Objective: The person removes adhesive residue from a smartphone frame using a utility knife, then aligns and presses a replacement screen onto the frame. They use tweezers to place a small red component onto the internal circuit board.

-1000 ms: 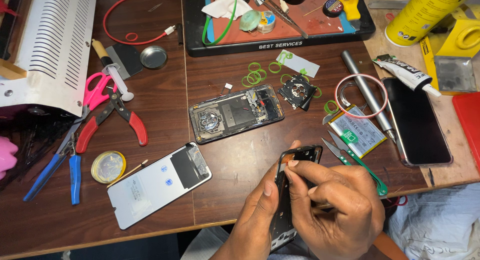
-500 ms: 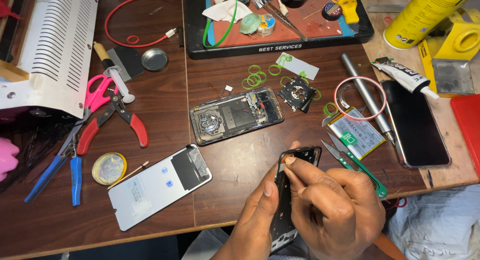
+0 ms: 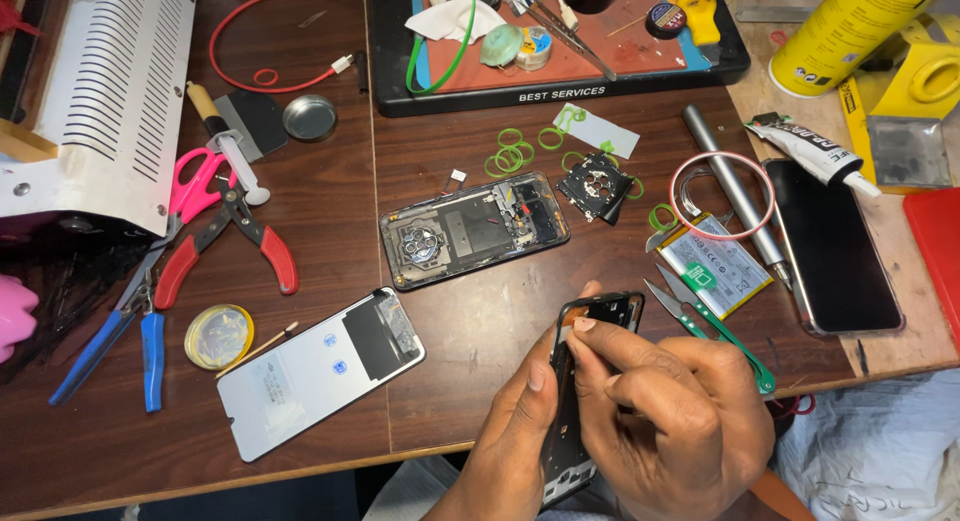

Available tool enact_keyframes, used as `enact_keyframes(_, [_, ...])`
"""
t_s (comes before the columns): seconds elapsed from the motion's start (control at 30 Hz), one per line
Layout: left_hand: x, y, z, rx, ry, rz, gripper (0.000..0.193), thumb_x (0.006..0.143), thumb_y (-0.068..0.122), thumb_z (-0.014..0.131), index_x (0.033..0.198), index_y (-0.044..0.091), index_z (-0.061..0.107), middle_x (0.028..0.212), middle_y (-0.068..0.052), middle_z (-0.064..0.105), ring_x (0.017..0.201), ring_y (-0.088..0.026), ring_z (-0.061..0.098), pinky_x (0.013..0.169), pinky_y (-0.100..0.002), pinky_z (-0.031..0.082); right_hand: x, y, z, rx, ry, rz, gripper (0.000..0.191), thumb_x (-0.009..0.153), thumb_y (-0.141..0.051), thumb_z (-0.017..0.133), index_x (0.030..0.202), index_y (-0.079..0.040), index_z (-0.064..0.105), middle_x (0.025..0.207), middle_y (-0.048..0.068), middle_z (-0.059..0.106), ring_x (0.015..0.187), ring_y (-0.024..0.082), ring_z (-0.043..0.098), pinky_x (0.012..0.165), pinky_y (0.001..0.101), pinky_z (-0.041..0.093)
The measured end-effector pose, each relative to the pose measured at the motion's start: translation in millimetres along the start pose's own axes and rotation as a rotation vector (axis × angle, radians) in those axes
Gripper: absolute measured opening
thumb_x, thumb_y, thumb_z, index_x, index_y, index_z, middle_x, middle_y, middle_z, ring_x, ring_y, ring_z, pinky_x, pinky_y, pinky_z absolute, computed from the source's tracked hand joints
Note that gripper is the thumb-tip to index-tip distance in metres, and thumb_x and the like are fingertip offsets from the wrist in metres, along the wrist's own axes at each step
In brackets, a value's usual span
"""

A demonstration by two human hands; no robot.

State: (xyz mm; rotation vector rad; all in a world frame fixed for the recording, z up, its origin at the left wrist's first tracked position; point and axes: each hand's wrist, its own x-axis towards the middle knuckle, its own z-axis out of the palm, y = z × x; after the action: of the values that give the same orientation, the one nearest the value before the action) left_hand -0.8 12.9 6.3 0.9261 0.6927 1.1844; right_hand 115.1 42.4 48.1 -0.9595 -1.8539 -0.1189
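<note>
At the near edge of the counter (image 3: 330, 101) the person holds a black phone frame (image 3: 585, 381) up between both hands. Its long axis runs nearly straight away from the person, leaning a little to the right, with the top end and its rounded corners pointing toward the middle of the counter and the lower end hidden down between the wrists. The left hand (image 3: 515, 436) has its grip closed around the frame's left edge, thumb pressed along the side rail. The right hand (image 3: 670, 421) is curled tight, its fingertips pinched against the frame's upper part; whether it holds a small tool there I cannot tell. Just beyond the frame lies an opened phone body (image 3: 472, 229), lying crosswise. A detached screen panel (image 3: 320, 369) rests to the left, green-handled scissors (image 3: 712, 326) just to the right, and a battery (image 3: 715, 263) beyond them.
</note>
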Motion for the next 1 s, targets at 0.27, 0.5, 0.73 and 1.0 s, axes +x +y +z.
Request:
enact_keyframes(0.27, [-0.2, -0.6, 0.0, 0.041, 0.004, 0.041, 0.08, 0.108, 0.055, 0.017, 0.163, -0.002, 0.021, 0.172, -0.021, 0.025, 0.164, -0.033, 0.016, 0.13, -0.045, 0.014, -1.5, -0.1, -0.6, 0.011, -0.009, 0.02, 0.046, 0.084, 0.0, 0.089, 0.097, -0.008, 0.046, 0.097, 0.009, 0.076, 0.072, 0.01, 0.061, 0.056, 0.0228, 0.044])
enact_keyframes(0.5, [-2.3, 3.4, 2.1, -0.119, -0.005, -0.017, 0.078, 0.107, 0.054, 0.023, 0.164, 0.001, 0.02, 0.166, -0.022, 0.034, 0.158, -0.031, 0.029, 0.128, -0.042, 0.023, 0.8, 1.2, 0.6, -0.008, 0.01, -0.024, 0.044, 0.078, 0.003, 0.088, 0.092, -0.007, 0.047, 0.094, 0.007, 0.076, 0.069, 0.013, 0.058, 0.054, 0.0254, 0.043])
enact_keyframes(0.73, [-2.3, 6.6, 2.6, -0.18, -0.015, -0.03, 0.075, 0.108, 0.05, 0.025, 0.164, 0.001, 0.019, 0.163, -0.024, 0.036, 0.155, -0.03, 0.032, 0.127, -0.041, 0.024, 1.8, 2.7, -1.6, -0.033, -0.017, -0.059, 0.038, 0.08, 0.003, 0.086, 0.093, -0.009, 0.052, 0.1, 0.007, 0.077, 0.07, 0.014, 0.055, 0.057, 0.0267, 0.044])
enact_keyframes(1.0, [-1.9, 5.7, 3.2, -0.16, -0.003, -0.039, 0.075, 0.108, 0.051, 0.023, 0.165, 0.002, 0.018, 0.163, -0.024, 0.036, 0.156, -0.03, 0.033, 0.127, -0.04, 0.025, 2.9, 5.4, -4.2, -0.1, -0.054, -0.111, 0.033, 0.083, -0.003, 0.084, 0.091, -0.011, 0.052, 0.1, 0.004, 0.078, 0.071, 0.014, 0.054, 0.058, 0.0269, 0.046])
